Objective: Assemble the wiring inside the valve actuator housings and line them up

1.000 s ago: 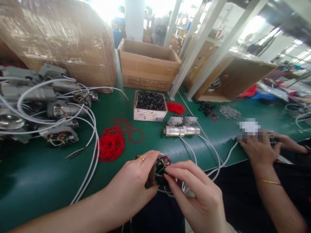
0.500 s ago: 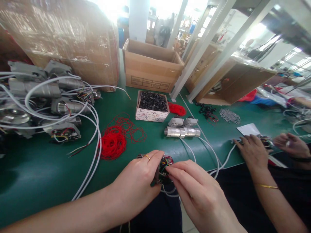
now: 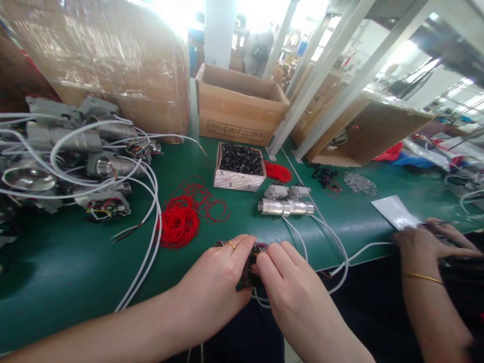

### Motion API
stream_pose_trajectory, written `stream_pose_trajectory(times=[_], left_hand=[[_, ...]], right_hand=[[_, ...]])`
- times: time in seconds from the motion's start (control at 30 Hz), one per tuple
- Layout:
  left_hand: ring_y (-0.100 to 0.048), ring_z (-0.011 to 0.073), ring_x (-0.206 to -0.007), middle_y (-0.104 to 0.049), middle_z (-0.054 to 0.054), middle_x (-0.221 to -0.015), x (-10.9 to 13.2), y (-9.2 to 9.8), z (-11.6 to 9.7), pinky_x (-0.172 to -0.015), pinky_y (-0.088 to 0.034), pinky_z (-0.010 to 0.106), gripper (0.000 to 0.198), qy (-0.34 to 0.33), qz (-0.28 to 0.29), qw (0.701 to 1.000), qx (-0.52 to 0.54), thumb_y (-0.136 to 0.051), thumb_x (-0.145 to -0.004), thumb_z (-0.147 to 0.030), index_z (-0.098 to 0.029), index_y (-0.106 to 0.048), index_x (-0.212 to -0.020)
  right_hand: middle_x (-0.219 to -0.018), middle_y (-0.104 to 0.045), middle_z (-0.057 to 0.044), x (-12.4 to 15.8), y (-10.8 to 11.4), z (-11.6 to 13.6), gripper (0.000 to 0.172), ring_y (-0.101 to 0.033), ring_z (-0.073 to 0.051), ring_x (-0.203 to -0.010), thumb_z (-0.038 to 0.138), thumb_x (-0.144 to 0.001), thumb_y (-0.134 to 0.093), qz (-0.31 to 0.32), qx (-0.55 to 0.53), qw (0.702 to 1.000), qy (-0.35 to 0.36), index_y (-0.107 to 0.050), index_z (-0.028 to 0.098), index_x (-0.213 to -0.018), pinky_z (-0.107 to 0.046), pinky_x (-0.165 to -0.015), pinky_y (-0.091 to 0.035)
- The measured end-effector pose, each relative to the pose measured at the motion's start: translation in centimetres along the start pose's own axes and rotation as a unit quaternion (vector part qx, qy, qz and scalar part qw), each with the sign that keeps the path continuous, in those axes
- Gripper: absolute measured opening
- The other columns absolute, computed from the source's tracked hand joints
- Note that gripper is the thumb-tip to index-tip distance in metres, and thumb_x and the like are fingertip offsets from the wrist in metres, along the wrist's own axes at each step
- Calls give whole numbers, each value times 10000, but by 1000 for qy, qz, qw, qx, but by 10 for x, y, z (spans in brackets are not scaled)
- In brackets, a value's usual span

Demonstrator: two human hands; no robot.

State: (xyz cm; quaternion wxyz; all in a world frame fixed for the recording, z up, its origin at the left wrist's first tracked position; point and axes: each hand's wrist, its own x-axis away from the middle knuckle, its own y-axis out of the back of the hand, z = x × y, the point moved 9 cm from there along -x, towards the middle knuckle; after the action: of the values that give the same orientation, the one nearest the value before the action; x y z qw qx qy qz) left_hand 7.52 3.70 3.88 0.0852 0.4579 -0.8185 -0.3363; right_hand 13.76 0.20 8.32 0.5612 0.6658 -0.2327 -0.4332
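Observation:
At the near edge of the green table [image 3: 68, 272], my left hand [image 3: 215, 287], with a ring on one finger, is closed round a small dark unit with coloured wires [image 3: 252, 262]. My right hand [image 3: 291, 292] is closed too, its fingertips pressed into the top of the same unit, which is mostly hidden between the hands. White cable runs from under the hands. Two metal valve units [image 3: 286, 201] lie just beyond, with white cables [image 3: 333, 242] leading off them. A bundle of red thread [image 3: 180, 222] lies to the left.
A pile of grey valve units with white cables [image 3: 75, 156] fills the left. A small box of black parts [image 3: 240, 166] and cardboard boxes [image 3: 238, 108] stand behind. At the right, a co-worker's hands [image 3: 427, 242] work near a white card [image 3: 395, 212].
My right hand has slid left and closed in on the unit, covering more of it. The co-worker's hands moved right and nearer the table edge. The view shifted slightly.

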Motion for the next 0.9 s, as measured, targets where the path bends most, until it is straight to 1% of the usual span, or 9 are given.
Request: stream_pose_trajectory(times=[0.17,0.27,0.33,0.4,0.53,0.6,0.7,0.77,0.9], left_hand=[[-731,279,-977,-752,64,-1085,-3,5,8,-855,-591,383,449,40,-6,999,32,-666,-734,-57,-209,-634,-1156],[-737,262,-801,-764,32,-900,-10,15,32,-679,-566,325,489,131,1,987,94,-765,-713,-171,-195,-655,-1189],[-703,233,-637,-738,8,-739,-15,18,52,-562,-509,292,605,211,13,964,161,-806,-704,-262,-157,-629,-1273],[-643,184,-520,-727,1,-698,-22,17,66,-507,-462,269,627,254,25,939,228,-805,-706,-301,-130,-621,-1281],[-599,127,-486,-770,71,-960,-39,8,77,-467,-461,255,521,251,37,922,291,-777,-717,-311,-137,-619,-1183],[-596,126,-491,-764,81,-984,-46,4,80,-459,-463,253,574,252,29,922,293,-794,-712,-323,-144,-572,-1209],[-594,128,-508,-752,63,-938,-60,1,83,-474,-461,246,612,251,8,927,278,-808,-722,-338,-152,-534,-1236],[-590,134,-517,-736,41,-871,-69,1,83,-485,-458,246,547,250,-1,931,266,-794,-740,-338,-145,-558,-1194],[-582,154,-537,-700,4,-749,-83,2,87,-496,-424,247,429,247,-13,939,237,-781,-756,-382,-148,-622,-1080]], right_hand=[[-716,-561,-48,-1,13,-13,352,-517,-200,-643,110,-1039,-380,-34,-63,997,-16,-590,185,-767,-329,-561,-428],[-760,-600,-31,9,19,-50,271,-586,-175,-691,204,-1059,-445,-104,-160,974,-120,-639,186,-871,-290,-616,-475],[-746,-619,-11,22,10,-81,239,-611,-157,-666,224,-1050,-472,-160,-202,943,-209,-661,197,-907,-265,-603,-487],[-712,-636,0,33,-11,-104,218,-615,-150,-604,246,-1040,-484,-182,-221,921,-264,-667,195,-933,-252,-553,-495],[-918,-702,-87,34,-37,-131,179,-678,-228,-803,252,-972,-558,-206,-192,920,-274,-649,173,-1105,-341,-667,-566],[-1094,-689,-134,23,-39,-137,296,-651,-290,-996,248,-931,-598,-189,-150,939,-244,-624,187,-1220,-438,-815,-563],[-1237,-655,-158,-4,-46,-136,439,-573,-338,-1149,148,-884,-603,-100,-66,980,-160,-581,187,-1321,-527,-973,-492],[-1191,-674,-154,-19,-52,-135,434,-577,-339,-1095,70,-846,-602,-44,-29,991,-120,-614,167,-1269,-502,-935,-499],[-1096,-698,-142,-33,-60,-135,362,-592,-330,-988,15,-803,-644,15,7,996,-86,-673,148,-1138,-447,-818,-499]])
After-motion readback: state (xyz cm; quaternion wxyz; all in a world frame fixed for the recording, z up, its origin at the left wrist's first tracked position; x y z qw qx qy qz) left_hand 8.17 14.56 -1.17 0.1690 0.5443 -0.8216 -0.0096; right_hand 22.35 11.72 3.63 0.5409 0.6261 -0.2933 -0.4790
